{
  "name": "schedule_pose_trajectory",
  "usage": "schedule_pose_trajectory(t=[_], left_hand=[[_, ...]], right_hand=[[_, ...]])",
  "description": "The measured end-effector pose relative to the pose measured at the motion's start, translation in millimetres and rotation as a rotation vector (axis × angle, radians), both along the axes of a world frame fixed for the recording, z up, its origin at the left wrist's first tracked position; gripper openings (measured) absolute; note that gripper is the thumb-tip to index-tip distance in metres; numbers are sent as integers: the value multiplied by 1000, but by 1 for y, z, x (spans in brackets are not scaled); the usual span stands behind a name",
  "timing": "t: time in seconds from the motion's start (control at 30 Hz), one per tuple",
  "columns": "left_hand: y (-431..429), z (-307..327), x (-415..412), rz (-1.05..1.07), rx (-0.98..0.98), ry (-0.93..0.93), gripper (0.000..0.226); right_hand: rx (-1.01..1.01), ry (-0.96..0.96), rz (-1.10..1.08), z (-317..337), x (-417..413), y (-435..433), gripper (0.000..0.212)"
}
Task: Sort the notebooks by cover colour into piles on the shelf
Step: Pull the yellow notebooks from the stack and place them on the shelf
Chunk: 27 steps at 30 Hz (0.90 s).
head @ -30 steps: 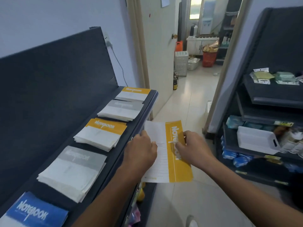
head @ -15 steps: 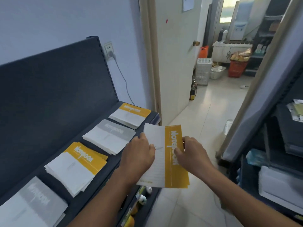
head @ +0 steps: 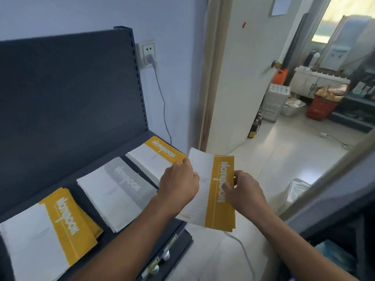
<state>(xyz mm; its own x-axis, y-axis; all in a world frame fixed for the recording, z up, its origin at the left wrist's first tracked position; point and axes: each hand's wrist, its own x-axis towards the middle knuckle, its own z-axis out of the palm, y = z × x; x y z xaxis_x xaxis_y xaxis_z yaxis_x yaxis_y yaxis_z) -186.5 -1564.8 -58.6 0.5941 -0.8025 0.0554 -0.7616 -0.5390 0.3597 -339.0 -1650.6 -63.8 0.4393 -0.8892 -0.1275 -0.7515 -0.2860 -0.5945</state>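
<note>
- Since the earlier frame, both hands have carried the yellow notebook (head: 215,191) closer to the far yellow pile (head: 158,157).
- Left hand (head: 178,183) and right hand (head: 243,191) grip its edges.
- Grey pile (head: 117,189) and near yellow pile (head: 50,230) lie alongside on the shelf (head: 81,179).

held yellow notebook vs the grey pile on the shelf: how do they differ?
Colour: the held notebook has a yellow band; the grey pile has a grey one.
Support: the held notebook is off the shelf, gripped by the left hand and right hand; the grey pile lies flat on it, untouched.
Count: the grey pile is several stacked notebooks; how many are held is unclear.
Shared: white cover area, "Notebook" lettering.
</note>
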Motion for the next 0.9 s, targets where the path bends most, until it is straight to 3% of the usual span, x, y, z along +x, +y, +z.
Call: schedule_pose_trajectory(t=[0.23,0.73,0.9], left_hand=[[-21,-7,52,153,-9,45,33],[-25,-27,105,679,-16,159,34],[-35,-31,106,798,28,126,30]], right_hand=[[27,-17,165,-8,73,-55,13],[28,87,699,-19,226,-108,17],[-35,188,848,-24,251,-120,38]])
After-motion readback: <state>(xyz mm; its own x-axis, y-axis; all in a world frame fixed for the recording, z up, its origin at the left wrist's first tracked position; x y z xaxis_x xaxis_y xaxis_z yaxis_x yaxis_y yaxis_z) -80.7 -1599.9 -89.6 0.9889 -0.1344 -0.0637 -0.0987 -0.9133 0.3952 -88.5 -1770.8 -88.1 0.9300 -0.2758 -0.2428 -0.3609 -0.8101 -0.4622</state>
